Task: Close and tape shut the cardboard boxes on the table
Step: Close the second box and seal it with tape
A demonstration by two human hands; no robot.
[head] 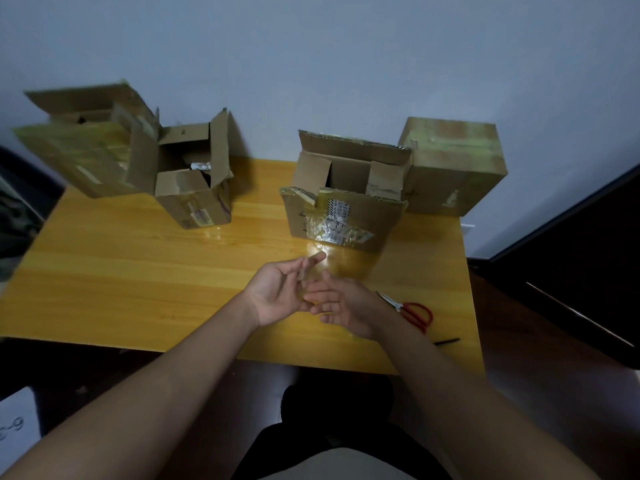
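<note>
**Hands meet over a strip of clear tape, four boxes waiting**

The person stands at a yellow wooden table (138, 271) with both forearms stretched over its near edge. The left hand (280, 292) is turned palm up, fingers relaxed and nearly straight. The right hand (341, 308) lies just beside it, palm also up, its fingers reaching across to touch the left palm. Between them something clear and shiny shows, seemingly a piece of clear tape (313, 271) stuck to the fingers; whether either hand is pinching it, I cannot tell.

Just beyond the hands stands an open cardboard box (343, 216), its flaps up and its front face covered with labels and glossy tape. To the right of that box, touching it, sits a closed taped box (453, 168) against the wall. To the left of the open box, well apart, is a smaller open box (194, 188) with raised flaps, and beside that a larger open box (83, 154) at the table's far left corner.

Red-handled scissors (412, 313) lie on the table just right of the right hand, with a thin black pen (446, 341) near the edge behind them.
</note>
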